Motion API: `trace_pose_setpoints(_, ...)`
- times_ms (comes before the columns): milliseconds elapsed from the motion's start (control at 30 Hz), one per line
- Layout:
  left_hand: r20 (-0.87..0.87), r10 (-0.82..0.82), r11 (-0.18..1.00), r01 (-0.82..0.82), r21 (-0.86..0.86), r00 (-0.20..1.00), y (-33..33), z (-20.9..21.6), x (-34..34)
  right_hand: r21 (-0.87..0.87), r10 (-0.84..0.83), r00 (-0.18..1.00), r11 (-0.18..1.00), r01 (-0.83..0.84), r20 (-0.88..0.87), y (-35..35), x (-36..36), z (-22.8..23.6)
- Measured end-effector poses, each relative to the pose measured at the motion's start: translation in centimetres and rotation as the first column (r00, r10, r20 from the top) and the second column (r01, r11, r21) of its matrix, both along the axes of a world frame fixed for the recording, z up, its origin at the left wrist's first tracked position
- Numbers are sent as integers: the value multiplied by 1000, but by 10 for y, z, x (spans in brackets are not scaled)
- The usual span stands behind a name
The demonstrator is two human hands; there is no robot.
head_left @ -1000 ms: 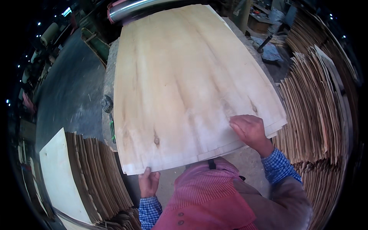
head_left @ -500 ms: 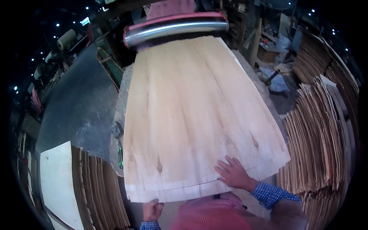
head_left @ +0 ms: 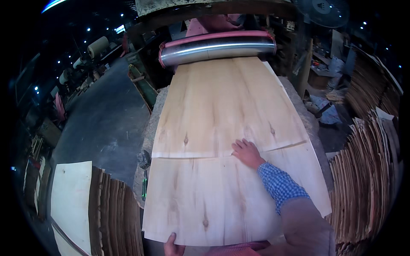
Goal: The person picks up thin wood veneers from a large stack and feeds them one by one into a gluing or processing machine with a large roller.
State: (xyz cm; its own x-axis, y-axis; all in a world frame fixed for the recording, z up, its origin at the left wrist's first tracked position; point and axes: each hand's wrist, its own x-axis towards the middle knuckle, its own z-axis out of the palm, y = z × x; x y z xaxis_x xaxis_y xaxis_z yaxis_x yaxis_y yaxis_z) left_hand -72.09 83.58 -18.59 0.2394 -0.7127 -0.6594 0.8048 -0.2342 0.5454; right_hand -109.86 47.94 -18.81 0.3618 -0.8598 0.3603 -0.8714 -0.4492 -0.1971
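A large pale wood veneer sheet (head_left: 218, 102) with knots and dark streaks lies before me, its far end at the shiny metal roller (head_left: 218, 50). Beneath it, a second veneer sheet (head_left: 230, 200) shows along the near half. My right hand (head_left: 247, 153) rests flat on the upper sheet's near edge, fingers stretched out. At the near left corner my left hand (head_left: 174, 247) grips the lower sheet's edge, thumb on top; its other fingers are partly hidden.
Veneer stacks stand at the left (head_left: 115, 209) and right (head_left: 363, 175). A green-handled tool (head_left: 144, 185) lies on the worktable's left edge (head_left: 150, 128). Pink covering (head_left: 213, 36) runs along the roller's top. A fan (head_left: 322, 10) hangs at the upper right.
The upper sheet has slid forward toward the roller, baring much more of the lower one. My right hand has moved forward with it; my left hand stays at the near edge.
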Motion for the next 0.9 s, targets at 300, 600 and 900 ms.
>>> trace_pose_setpoints(300, 183, -73, 996, 82, -40, 980, -7, 29, -4, 47, -304, 945, 953, 301, 118, -10, 10, -21)
trace_pose_setpoints(600, 106, -227, 970, 234, -60, 968, -20, 31, -1, 259, 86, 996, 961, -92, 33, 302, -7, 34)
trace_pose_setpoints(900, 88, -301, 825, 306, -476, 950, -55, 143, -38, 201, -119, 992, 974, 108, 44, 354, -7, 102)
